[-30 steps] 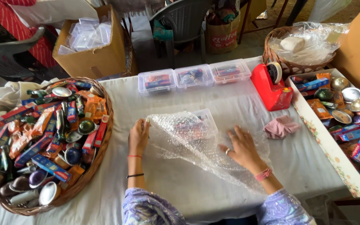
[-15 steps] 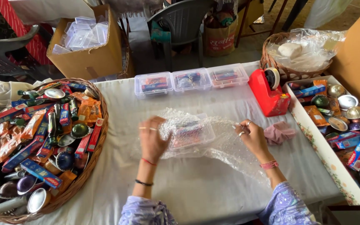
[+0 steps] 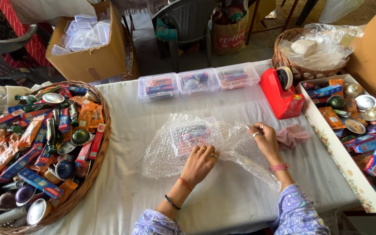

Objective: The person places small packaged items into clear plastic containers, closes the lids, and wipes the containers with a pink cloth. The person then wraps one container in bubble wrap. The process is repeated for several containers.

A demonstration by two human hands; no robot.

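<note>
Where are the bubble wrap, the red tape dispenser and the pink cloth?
bubble wrap point(image 3: 170, 148): head view, left part of the sheet.
red tape dispenser point(image 3: 279, 98): head view, red body below the roll.
pink cloth point(image 3: 293, 135): head view, middle of the crumpled cloth.
</note>
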